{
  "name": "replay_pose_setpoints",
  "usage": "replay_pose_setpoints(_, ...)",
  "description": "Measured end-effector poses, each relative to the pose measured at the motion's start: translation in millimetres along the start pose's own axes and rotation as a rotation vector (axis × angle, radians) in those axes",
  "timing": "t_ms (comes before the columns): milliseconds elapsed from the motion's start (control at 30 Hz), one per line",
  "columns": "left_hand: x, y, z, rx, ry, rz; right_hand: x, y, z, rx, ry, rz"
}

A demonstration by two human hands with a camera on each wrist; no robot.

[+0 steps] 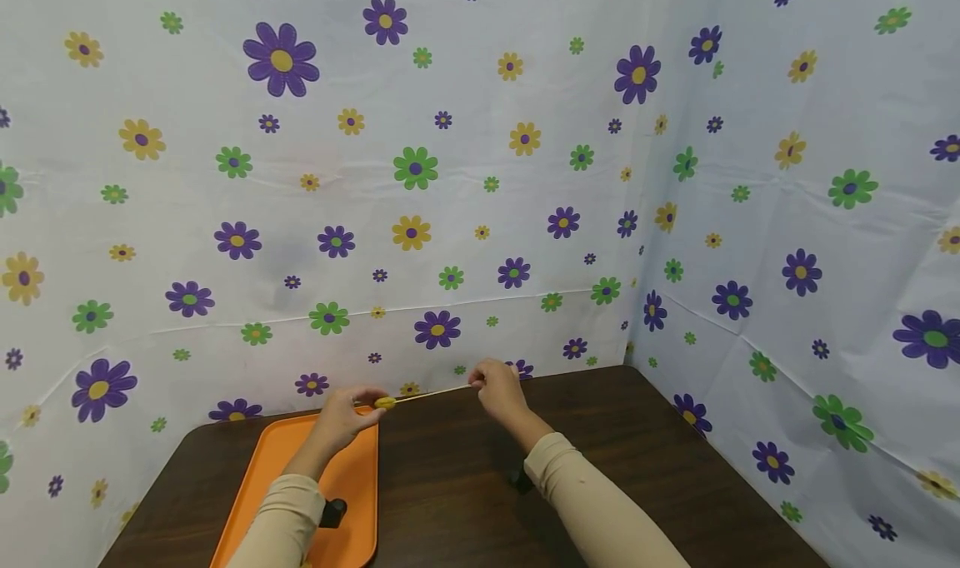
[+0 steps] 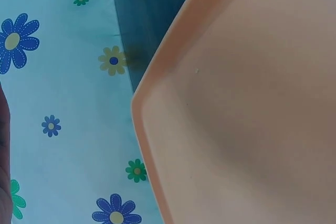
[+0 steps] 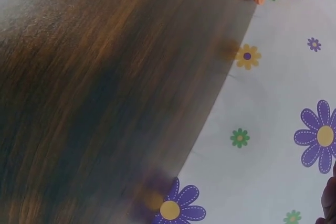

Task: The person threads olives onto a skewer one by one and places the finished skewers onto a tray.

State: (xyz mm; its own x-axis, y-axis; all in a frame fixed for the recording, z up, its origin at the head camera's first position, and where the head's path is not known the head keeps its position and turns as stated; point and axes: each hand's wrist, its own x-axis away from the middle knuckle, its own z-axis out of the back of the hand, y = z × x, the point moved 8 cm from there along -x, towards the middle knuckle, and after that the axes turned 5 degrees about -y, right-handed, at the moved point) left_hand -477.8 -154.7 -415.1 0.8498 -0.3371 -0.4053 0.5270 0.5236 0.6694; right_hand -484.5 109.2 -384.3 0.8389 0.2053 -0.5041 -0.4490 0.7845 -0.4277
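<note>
In the head view, my left hand (image 1: 343,422) pinches a small yellow piece (image 1: 386,402) between thumb and fingers, above the far end of an orange tray (image 1: 367,493). The piece looks like wound thread, but it is too small to be sure. A thin pale-yellow string (image 1: 435,393) runs from it, stretched almost straight, up to my right hand (image 1: 498,389). There the fingertips pinch the string's other end over the dark table. Both wrist views catch only a sliver of hand at the edge; neither shows the string.
The orange tray lies lengthwise on the left of the dark wood-grain table (image 1: 450,485). A bit of something yellow (image 1: 306,564) shows at the bottom, partly hidden by the left sleeve (image 1: 281,514). Flower-printed white sheeting (image 1: 465,210) stands behind and to the right.
</note>
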Motion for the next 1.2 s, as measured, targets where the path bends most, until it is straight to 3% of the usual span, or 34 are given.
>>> replay_pose_setpoints(300, 3.2, 2.8, -1.0, 0.024, 0.015, 0.027, 2.4, 2, -4, 0.052, 0.004, -0.004)
replay_pose_setpoints(567, 3.8, -4.1, -3.9, 0.063, 0.011, 0.064, 3.5, 2, -11, 0.050, -0.018, -0.012)
replay_pose_setpoints(967, 4.7, -1.4, -6.3, 0.039, -0.001, 0.068, 5.1, -1, -16, 0.098, -0.047, -0.022)
replay_pose_setpoints(1200, 7.3, -9.0, -1.8, 0.059, 0.016, 0.054, 7.0, 1, -19, 0.020, -0.116, 0.000)
